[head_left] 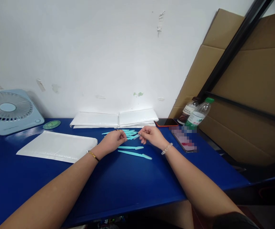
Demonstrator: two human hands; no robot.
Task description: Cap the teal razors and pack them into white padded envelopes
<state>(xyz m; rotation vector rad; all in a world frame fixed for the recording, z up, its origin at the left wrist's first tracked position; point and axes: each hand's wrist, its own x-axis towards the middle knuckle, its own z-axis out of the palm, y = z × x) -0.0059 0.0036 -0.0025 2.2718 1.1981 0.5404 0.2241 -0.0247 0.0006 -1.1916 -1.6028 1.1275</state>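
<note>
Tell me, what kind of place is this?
Probably a small packing workstation. A blue table against a wall holds stacks of white padded mailers, flattened cardboard leans nearby, and both hands, left hand and right hand, handle light blue plastic sticks.

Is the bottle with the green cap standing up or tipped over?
Tipped. The clear plastic bottle with the green cap slants, cap up, towards the brown cardboard, beside a dark-capped bottle.

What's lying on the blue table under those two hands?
Under the left hand and right hand lies a cluster of light-blue sticks on the blue table; two more lie nearer. How many the hands cover is hidden.
</note>
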